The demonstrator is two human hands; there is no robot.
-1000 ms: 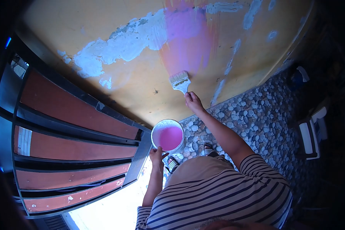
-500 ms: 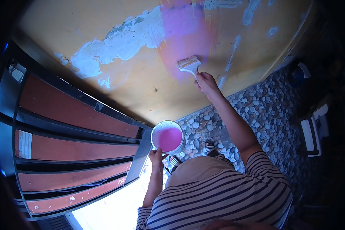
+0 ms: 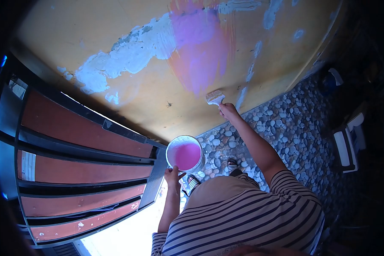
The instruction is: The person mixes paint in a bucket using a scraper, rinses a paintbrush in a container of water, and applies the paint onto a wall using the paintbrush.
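My right hand (image 3: 228, 110) is closed round the handle of a wide paintbrush (image 3: 215, 97), whose bristles are at the yellow wall (image 3: 151, 96), below and right of a wet pink patch (image 3: 200, 51). Whether the bristles touch the wall I cannot tell. With my left hand (image 3: 173, 174) I grip the near rim of a white bucket (image 3: 170, 149). Pink paint (image 3: 187, 156) lies inside it.
A dark gate with reddish panels (image 3: 85, 168) stands at the left. Pebble-patterned floor (image 3: 281, 132) stretches to the right, with a white object (image 3: 344, 151) on it. My sandalled feet are beneath the bucket. Whitish patches (image 3: 123, 55) mark the wall.
The brush in my right hand has moved down from the pink patch towards the wall's lower edge. My left hand keeps its hold on the bucket. The view has shifted slightly.
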